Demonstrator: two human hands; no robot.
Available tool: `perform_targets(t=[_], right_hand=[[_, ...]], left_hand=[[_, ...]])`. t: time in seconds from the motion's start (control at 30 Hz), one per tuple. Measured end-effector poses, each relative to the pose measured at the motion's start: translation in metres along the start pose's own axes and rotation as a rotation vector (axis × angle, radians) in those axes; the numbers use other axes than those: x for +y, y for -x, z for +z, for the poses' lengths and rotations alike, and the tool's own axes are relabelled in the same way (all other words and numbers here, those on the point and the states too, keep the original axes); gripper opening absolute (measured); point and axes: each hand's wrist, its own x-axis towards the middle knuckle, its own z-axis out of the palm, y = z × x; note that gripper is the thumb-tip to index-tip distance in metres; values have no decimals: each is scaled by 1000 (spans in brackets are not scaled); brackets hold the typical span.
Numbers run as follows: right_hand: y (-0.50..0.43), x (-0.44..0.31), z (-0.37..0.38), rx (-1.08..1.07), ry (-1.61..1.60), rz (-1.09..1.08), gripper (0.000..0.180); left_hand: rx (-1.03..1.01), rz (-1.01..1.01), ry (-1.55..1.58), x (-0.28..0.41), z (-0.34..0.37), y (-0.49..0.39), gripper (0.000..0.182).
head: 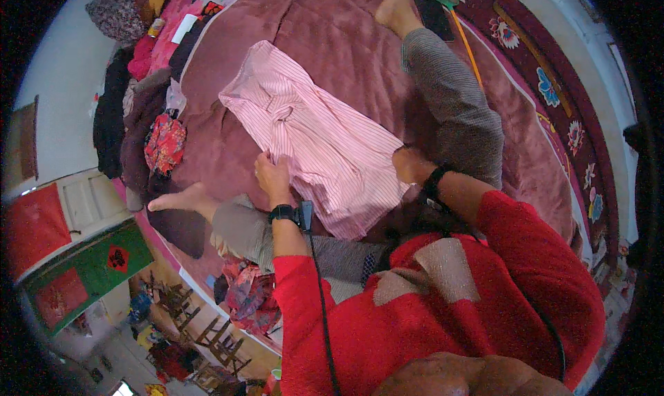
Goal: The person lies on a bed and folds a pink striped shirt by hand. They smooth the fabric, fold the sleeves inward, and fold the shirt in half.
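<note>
A pink striped cloth garment (332, 142) lies spread at a slant over a mauve plush blanket (332, 38), between my bent legs. Twisted or bunched fabric shows near its upper middle. My left hand (273, 175) pinches the garment's left edge, thumb and fingers together. At the lower right edge, my right hand (411, 166) is closed on the fabric, its fingertips partly hidden. Both wrists wear black straps, and a cable runs from a small device at the left wrist.
Dark clothes (111, 116) and a red patterned cloth (166, 143) are heaped along the left edge. A green fly swatter (464, 38) lies beyond my right leg. More patterned clothes (251, 297) lie by my left thigh. Wooden chairs (218, 339) stand below the bed's edge.
</note>
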Motion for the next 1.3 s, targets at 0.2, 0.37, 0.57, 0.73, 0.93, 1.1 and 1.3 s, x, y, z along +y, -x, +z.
perform_targets(t=[0.2,0.37,0.57,0.73,0.93,1.1,1.3], right_hand=[[8,-5,-21,-3,-513,459,19],[5,-5,-22,-78,-445,495,20],[3,-5,-23,131,-148,174,15],[5,-6,-42,-254,-366,371,23],[-1,-4,-12,132,11,152,17],[-1,-3,-9,-157,-406,478,19],[4,-4,-27,-199,-449,472,18]], left_hand=[[83,75,-5,-17,-4,6,30],[297,-5,129,-33,-33,5,22],[197,-131,-40,-47,-52,16,25],[300,106,-12,-27,-38,19,26],[177,458,168,47,4,6,26],[146,313,-55,76,26,-13,20],[52,290,-206,74,26,-42,21]])
